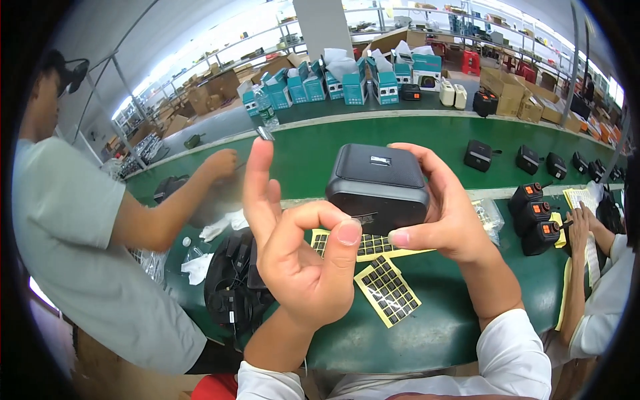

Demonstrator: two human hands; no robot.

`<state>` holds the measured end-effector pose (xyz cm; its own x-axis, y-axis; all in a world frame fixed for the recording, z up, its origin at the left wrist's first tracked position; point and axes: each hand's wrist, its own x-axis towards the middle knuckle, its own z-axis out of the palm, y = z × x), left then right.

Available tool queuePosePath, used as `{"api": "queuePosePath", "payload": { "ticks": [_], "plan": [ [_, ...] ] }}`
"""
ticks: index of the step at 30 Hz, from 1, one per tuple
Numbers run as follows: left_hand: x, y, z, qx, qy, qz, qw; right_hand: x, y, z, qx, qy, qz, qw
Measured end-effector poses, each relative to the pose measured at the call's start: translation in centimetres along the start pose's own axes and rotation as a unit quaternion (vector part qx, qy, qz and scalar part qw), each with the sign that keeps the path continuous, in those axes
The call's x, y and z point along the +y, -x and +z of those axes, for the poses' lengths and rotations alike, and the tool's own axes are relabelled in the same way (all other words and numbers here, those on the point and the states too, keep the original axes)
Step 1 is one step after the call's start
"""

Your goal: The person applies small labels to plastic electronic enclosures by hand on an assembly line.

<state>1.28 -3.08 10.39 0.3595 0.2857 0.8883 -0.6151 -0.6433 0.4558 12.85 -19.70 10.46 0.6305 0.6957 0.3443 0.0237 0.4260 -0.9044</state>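
Observation:
My right hand (453,213) grips a black box-shaped device (379,173) with rounded edges, holding it up above the green table. A small shiny rectangle is set in its upper face. My left hand (300,260) is at the device's lower left edge, its thumb pressed against a bent finger; what lies between them, if anything, is hidden. Another finger of that hand points up with a small dark sticker (265,134) on its tip. Below lie yellow sheets of black rectangular stickers (388,291), partly covered by my hands and the device.
To the left, a person (100,227) reaches across the table. Another person's hands (583,223) are at right, beside stacked black devices with orange panels (537,223). A black bag-like heap (230,287) sits left of my arm. More devices (479,155) and teal boxes (353,87) stand farther back.

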Motion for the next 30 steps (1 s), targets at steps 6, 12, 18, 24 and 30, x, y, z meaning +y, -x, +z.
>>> {"api": "queuePosePath", "payload": {
  "ticks": [6,12,18,24,30],
  "plan": [
    [-0.3,0.0,0.5,-0.015,-0.056,0.026,0.998,0.1,-0.1,0.5,0.018,-0.034,0.011,0.999],
    [-0.1,0.2,0.9,0.0,-0.073,0.024,0.997,0.2,0.0,0.4,0.005,-0.017,0.004,1.0],
    [0.2,0.4,0.7,-0.008,-0.119,0.027,0.993,-0.1,0.1,1.1,0.036,-0.034,0.012,0.999],
    [0.1,0.5,0.9,-0.001,-0.134,0.032,0.99,-0.3,0.3,1.2,0.035,-0.04,0.022,0.998],
    [0.2,0.7,1.0,0.008,-0.124,0.029,0.992,0.4,0.3,0.6,-0.003,-0.032,0.003,0.999]
  ]
}}
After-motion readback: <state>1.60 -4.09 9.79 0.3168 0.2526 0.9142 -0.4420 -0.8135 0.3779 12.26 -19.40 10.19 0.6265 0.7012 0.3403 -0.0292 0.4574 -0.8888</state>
